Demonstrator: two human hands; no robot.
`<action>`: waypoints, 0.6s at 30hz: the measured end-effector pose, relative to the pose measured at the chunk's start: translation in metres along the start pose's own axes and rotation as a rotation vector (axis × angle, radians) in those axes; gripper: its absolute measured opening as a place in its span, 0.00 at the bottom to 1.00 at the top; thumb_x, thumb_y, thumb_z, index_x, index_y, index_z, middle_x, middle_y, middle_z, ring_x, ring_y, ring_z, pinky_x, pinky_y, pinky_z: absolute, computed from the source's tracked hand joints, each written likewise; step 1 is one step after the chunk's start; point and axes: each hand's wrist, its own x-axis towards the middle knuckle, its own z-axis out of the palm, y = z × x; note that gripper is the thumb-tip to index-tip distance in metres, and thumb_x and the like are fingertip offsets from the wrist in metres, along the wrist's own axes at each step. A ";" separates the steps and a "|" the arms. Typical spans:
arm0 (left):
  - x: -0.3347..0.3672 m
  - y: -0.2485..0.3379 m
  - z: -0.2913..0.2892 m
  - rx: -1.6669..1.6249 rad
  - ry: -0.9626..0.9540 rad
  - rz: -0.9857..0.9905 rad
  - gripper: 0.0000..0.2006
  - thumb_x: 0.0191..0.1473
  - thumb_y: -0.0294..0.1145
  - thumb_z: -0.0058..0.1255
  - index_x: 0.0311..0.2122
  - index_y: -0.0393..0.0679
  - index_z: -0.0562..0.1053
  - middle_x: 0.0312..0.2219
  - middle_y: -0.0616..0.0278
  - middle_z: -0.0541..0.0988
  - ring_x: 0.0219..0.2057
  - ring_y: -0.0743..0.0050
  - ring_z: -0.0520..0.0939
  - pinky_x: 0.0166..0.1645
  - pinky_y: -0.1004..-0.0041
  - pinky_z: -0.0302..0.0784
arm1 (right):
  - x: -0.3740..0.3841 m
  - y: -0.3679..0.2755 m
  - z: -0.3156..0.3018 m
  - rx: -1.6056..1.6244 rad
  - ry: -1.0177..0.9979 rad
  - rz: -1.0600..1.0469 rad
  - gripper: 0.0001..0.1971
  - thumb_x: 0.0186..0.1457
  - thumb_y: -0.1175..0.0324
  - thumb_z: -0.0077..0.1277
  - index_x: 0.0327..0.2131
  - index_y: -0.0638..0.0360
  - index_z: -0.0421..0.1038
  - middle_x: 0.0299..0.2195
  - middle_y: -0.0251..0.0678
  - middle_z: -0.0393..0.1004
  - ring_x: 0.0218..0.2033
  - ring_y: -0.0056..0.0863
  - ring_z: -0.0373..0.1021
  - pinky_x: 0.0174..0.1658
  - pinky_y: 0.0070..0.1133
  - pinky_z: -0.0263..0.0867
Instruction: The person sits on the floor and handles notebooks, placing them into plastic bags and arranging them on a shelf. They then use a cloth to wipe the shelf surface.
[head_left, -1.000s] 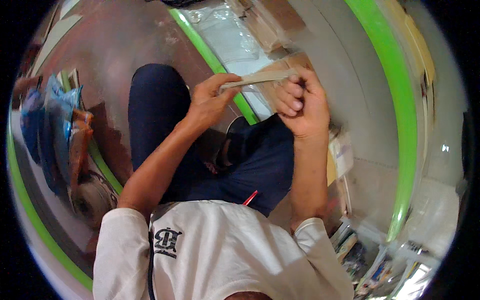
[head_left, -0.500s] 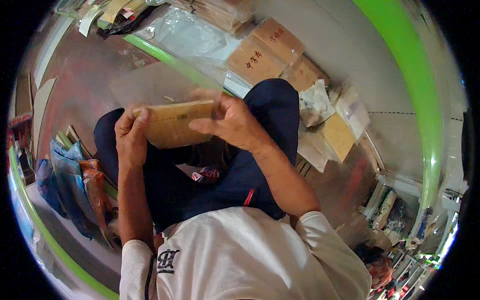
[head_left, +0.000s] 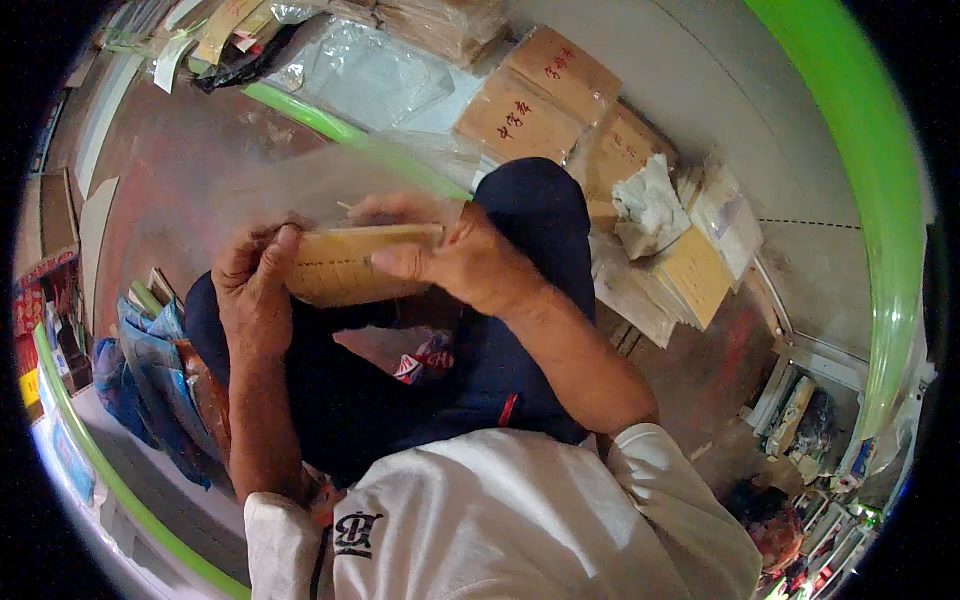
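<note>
Past the white shirt [head_left: 500, 500] and over the dark pants [head_left: 400, 430], the yellow pad [head_left: 345, 270] sits between both hands, its long side going left to right. The left hand [head_left: 258, 285] pinches its left end, thumb on top. The right hand [head_left: 478, 262] touches the right part, thumb flat on the pad's face. Its fingers are blurry, so I can't tell if it grips. Farther off, a see-through sheet [head_left: 290, 185] is smeary; its edges are hard to see. Brown packs [head_left: 520, 125] lie beyond.
</note>
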 end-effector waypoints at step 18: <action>0.037 0.045 -0.043 -0.131 -0.211 -0.037 0.09 0.52 0.30 0.51 0.39 0.40 0.73 0.28 0.68 0.76 0.31 0.82 0.74 0.37 0.79 0.68 | 0.029 -0.052 0.055 -0.264 0.136 -0.074 0.15 0.51 0.67 0.51 0.40 0.66 0.71 0.32 0.34 0.75 0.31 0.19 0.69 0.37 0.21 0.66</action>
